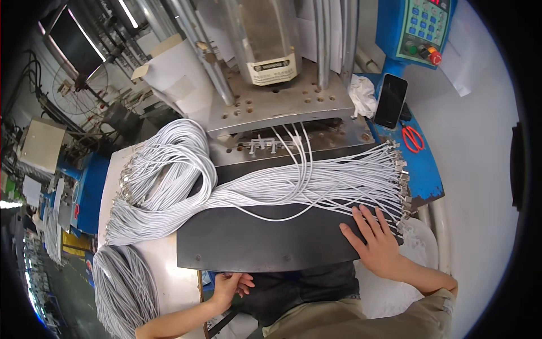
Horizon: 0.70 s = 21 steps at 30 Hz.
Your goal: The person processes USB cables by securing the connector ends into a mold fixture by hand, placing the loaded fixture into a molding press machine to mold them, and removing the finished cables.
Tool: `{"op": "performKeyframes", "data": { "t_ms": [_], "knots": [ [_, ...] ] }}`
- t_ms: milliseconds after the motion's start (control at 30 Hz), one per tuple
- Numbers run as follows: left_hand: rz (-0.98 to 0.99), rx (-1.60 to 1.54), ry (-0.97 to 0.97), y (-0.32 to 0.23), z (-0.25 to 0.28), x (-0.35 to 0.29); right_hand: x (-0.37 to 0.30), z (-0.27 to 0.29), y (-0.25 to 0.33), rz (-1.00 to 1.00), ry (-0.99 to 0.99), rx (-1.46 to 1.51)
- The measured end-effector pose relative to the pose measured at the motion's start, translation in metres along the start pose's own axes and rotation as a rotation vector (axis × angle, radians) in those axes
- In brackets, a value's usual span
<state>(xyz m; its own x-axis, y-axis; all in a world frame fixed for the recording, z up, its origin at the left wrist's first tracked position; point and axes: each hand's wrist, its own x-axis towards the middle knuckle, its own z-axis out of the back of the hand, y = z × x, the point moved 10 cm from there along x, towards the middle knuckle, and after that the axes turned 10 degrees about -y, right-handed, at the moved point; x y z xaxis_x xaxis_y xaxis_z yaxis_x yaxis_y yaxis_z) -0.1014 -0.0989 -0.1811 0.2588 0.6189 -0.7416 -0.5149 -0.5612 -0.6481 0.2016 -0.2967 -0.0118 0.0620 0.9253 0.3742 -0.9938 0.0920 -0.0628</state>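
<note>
My right hand (377,246) lies with its fingers spread near the right end of a black board (254,240). Its fingertips touch the lowest strands of a bundle of white cables (339,178), close to their metal connectors (403,183). My left hand (232,287) is below the board's front edge, fingers curled in and nothing visible in them. Several white cables (305,147) run up from the bundle into the gap of a metal press (276,110). Small metal fittings (262,145) sit on the press's lower plate. Leftward, the bundle loops into a thick coil (175,152).
A grey cable bundle (124,285) hangs over the pale table (169,271) at left. To the right, a blue stand (423,164) carries a phone (390,101), red-handled scissors (412,139) and a crumpled white cloth (363,97). Above is a control panel (420,28).
</note>
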Motion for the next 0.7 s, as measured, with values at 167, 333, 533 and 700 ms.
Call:
{"op": "performKeyframes", "data": {
  "t_ms": [167, 333, 533, 700],
  "knots": [
    [-0.042, 0.037, 0.091, 0.002, -0.006, -0.004, 0.003, 0.006, 0.0, -0.051, 0.065, 0.062],
    [-0.081, 0.131, 0.352, -0.007, -0.053, -0.03, 0.048, 0.055, 0.005, -0.027, 0.14, 0.423],
    [-1.048, 0.502, 1.042, -0.11, -0.182, -0.161, 0.135, -0.032, -0.098, -0.838, 0.026, 1.359],
    [-1.483, 0.469, 0.869, -0.201, -0.17, -0.159, 0.185, -0.062, -0.064, -0.72, 0.347, 1.792]
  ]
}}
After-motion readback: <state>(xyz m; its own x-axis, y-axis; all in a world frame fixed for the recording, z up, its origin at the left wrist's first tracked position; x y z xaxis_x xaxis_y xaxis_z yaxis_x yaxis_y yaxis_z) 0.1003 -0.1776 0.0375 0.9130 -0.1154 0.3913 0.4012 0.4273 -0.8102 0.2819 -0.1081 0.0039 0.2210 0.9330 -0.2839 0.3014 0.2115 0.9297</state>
